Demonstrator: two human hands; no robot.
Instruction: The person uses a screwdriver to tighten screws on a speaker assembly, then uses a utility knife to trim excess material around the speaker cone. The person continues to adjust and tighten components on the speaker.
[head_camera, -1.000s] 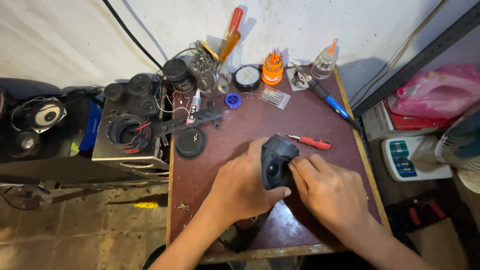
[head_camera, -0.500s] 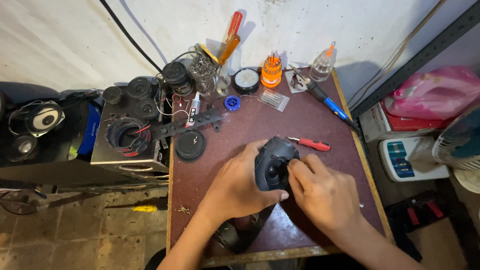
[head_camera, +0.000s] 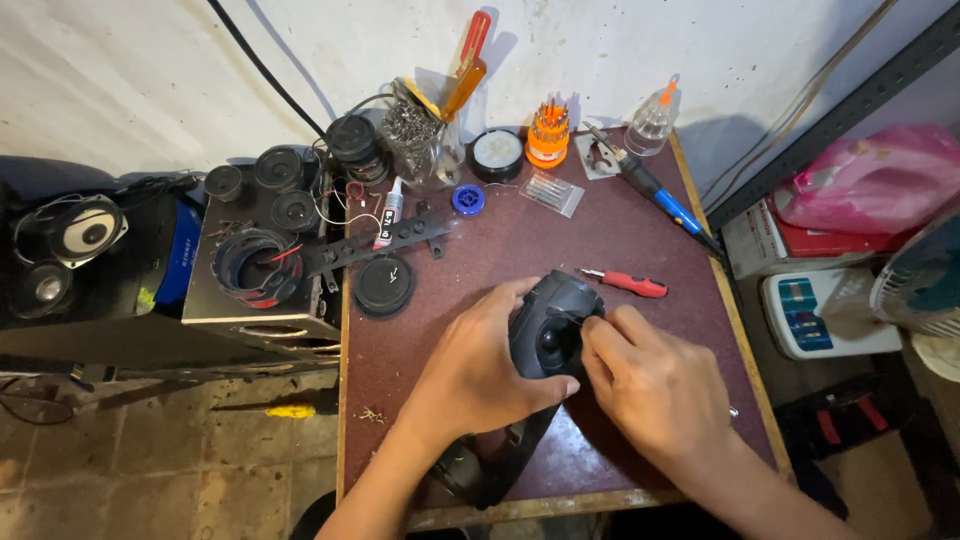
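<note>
A black speaker housing is gripped from its left side by the left hand, fingers curled around it, while the right hand is pressed against its right edge, fingertips pinched at the rim. The housing is held just above the maroon surface. Just beyond the right hand a red screwdriver is lying; beyond the left hand, a round black speaker grille.

A single head-worn camera is looking steeply down from above the bench, facing toward the white wall behind it. It is sitting close, with both forearms entering from the bottom edge. Floor is showing at left, shelving at right.
</note>
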